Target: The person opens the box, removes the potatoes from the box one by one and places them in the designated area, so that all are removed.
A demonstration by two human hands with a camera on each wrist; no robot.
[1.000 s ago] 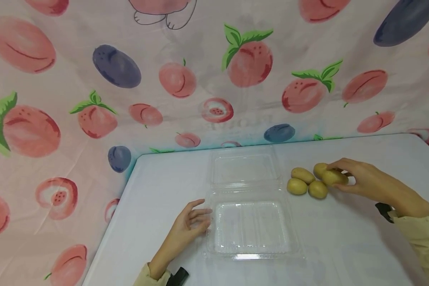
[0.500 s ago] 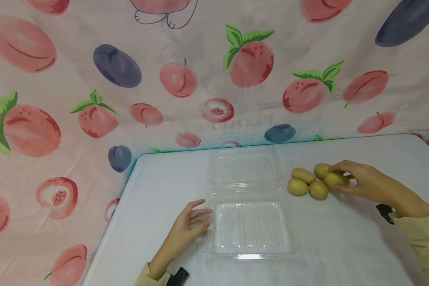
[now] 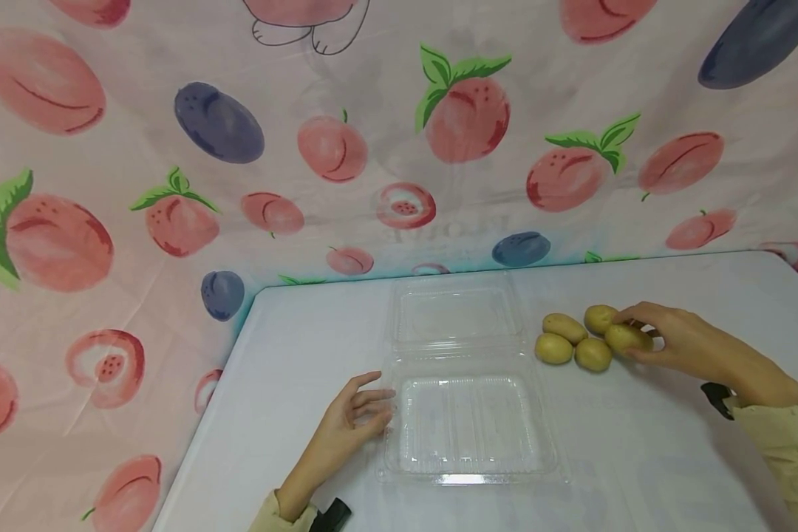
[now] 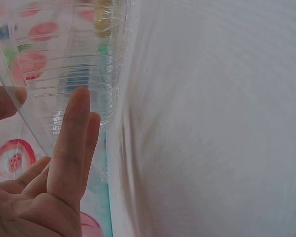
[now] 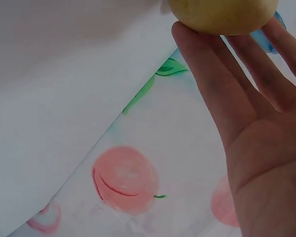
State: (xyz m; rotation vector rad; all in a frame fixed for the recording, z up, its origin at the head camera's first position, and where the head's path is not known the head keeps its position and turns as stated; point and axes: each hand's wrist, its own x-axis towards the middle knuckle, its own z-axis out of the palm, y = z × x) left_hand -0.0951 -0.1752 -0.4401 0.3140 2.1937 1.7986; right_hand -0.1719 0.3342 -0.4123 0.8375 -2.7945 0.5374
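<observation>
On the right of the head view, my right hand [image 3: 685, 336] pinches a yellow-brown potato [image 3: 626, 340] between thumb and fingertips. That potato [image 5: 224, 15] also shows at the top of the right wrist view, above the straight fingers. More potatoes lie close to it: one behind [image 3: 600, 318], and others to the left, including a front potato [image 3: 593, 355]. A clear plastic clamshell box [image 3: 465, 476] lies unfolded in the middle, its lid toward the back. My left hand [image 3: 346, 417] rests at the box's left rim, fingers loosely extended; the left wrist view shows them against its clear wall [image 4: 71, 54].
A white-covered table [image 3: 292, 332] bears the box and potatoes. Behind it and along its left side hangs a pink fruit-print cloth [image 3: 346, 66]. Both wrists carry black straps, the left strap [image 3: 331, 515] near the front edge.
My right hand has shifted slightly right and toward me, with the potato between its fingers. The left hand and the box have stayed in place.
</observation>
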